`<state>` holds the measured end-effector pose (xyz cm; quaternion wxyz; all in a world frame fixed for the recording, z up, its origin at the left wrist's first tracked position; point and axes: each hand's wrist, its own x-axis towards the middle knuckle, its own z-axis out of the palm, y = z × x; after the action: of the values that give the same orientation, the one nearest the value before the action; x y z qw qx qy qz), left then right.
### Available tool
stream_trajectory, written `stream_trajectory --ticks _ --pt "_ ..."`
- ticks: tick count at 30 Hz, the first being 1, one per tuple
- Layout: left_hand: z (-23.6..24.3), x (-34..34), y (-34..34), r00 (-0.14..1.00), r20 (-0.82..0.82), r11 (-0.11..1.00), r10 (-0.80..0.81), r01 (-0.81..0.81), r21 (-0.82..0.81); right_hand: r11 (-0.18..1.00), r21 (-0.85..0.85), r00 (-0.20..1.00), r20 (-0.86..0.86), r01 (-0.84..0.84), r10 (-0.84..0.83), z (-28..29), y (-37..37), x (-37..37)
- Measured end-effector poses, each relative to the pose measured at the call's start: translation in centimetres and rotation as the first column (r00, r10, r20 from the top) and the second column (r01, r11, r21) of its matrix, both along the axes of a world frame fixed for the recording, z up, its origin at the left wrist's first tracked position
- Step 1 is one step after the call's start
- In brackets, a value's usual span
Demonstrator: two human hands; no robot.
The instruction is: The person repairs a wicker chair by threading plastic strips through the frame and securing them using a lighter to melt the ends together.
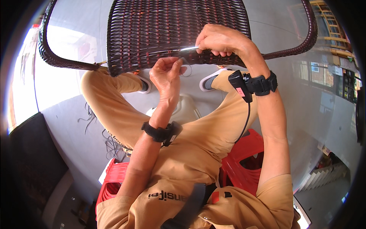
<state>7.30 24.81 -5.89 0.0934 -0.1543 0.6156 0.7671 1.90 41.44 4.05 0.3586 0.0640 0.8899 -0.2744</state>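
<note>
Directly in front of me is a wicker chair (171, 23), its panel woven from dark brown and reddish strands. My right hand (223, 40) is closed over the panel's near edge, its thumb and fingertips pinching a thin, shiny, silvery strip (188, 49) that points left along the weave. I cannot make out whether it is metal or a glossy strand. Just below that edge, my left hand (166, 74) is closed in a pinch. A thin pale strand (187, 72) loops down beside its fingertips and seems to be held there.
Curved wicker arms (45, 53) reach out on both sides of the panel. I sit on a red plastic stool (244, 164), with a pale rounded object (185, 108) between my legs. Loose dark cords (113, 147) lie on the floor at left.
</note>
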Motion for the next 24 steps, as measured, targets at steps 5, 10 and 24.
stream_trajectory --ticks 5,10,24 --pt "0.1 0.0 0.0 1.0 -0.015 0.999 -0.009 0.009 -0.033 0.996 -0.086 1.0 0.02 0.02 -0.019 -0.4 1.0 0.5" --pt "-0.1 0.0 0.0 0.996 -0.085 0.995 -0.029 0.021 -0.095 0.945 -0.326 1.0 -0.005 -0.014 0.013 -2.6 3.0 0.5" --pt "0.3 -0.3 0.5 0.994 -0.106 0.996 -0.01 0.001 -0.084 0.993 0.026 0.949 -0.299 0.118 -0.105 -0.6 0.9 4.6"
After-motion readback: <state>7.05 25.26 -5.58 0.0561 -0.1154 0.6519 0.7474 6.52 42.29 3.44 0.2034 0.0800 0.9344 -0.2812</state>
